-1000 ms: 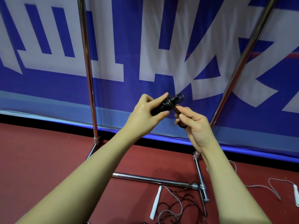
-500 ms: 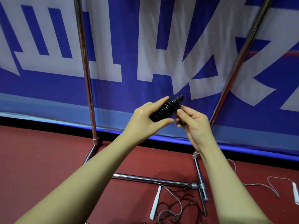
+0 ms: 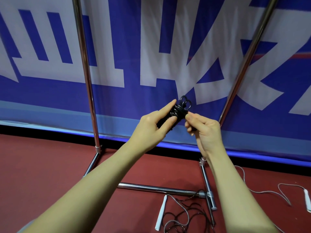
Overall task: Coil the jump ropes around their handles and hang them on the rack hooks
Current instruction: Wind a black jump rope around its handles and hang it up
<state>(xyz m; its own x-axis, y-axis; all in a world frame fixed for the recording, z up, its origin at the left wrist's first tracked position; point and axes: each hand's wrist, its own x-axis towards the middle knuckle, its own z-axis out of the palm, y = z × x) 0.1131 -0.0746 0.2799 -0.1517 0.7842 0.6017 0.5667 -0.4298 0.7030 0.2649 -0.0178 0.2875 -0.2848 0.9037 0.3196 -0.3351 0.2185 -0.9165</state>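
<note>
At the left of the view, the rack's left upright rises from the red floor in front of a blue banner with large white characters. Right of it, the left hand holds the black jump rope bundle from its left side, thumb and forefinger pinching the coiled body, the forefinger stretched along the top. The bundle sits tilted in the air between both hands, at mid-height, with a few loose loops sticking out at its upper end. The right hand has its fingers curled and its fingertips pinch the right side of the bundle. Below the hands, a chrome base bar lies across the floor. Near it rests an uncoiled rope with a white handle and a dark tangled cord. Further right stands the rack's right upright, leaning in the wide view, and a second white-handled rope lies on the floor at the far right edge.
</note>
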